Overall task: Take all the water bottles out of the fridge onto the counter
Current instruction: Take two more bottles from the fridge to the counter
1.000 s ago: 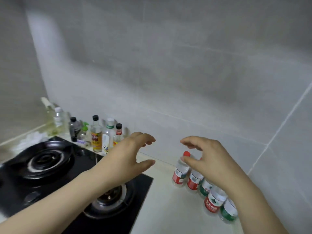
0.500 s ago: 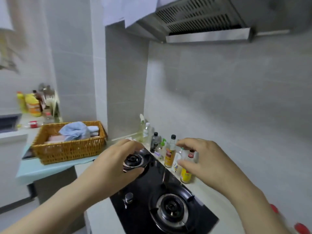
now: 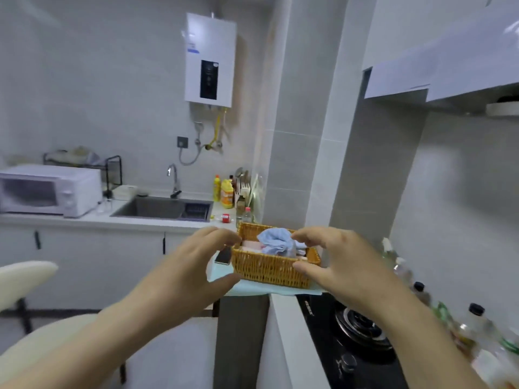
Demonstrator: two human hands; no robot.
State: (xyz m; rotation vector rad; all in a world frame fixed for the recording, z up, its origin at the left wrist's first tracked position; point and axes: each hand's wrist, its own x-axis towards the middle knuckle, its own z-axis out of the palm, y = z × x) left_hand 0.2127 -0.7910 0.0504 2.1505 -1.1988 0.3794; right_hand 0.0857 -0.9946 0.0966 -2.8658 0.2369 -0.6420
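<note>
A small kitchen with grey tiled walls. Both hands are held up in front, side by side with a gap between them. The left hand [image 3: 193, 269] holds nothing. Its fingers are softly bent and its thumb is held away from them. The right hand [image 3: 345, 263] is the same: bent fingers, thumb apart, nothing in it.

In the gap between the hands, farther off, is a basket [image 3: 269, 269] with a blue cloth [image 3: 276, 241] in it. It looks like the hands do not touch it, but I cannot tell for sure. A phone [image 3: 223, 256] lies just beside the basket, behind the left fingers.

Below the right hand is a black stove [image 3: 331, 349]. To the right of that hand is a row of bottles [image 3: 474, 318] by the wall, too blurry to tell what they are.

Past the left hand is a long counter [image 3: 84, 220] with a sink [image 3: 157, 209], a tap [image 3: 174, 178] and a white oven [image 3: 47, 190]. High above the hands is a white heater [image 3: 209, 58] on the wall.

One small clear bottle with a pink cap [image 3: 246, 216] stands on that counter, just behind the basket. It is too small to tell if it is a water bottle.
</note>
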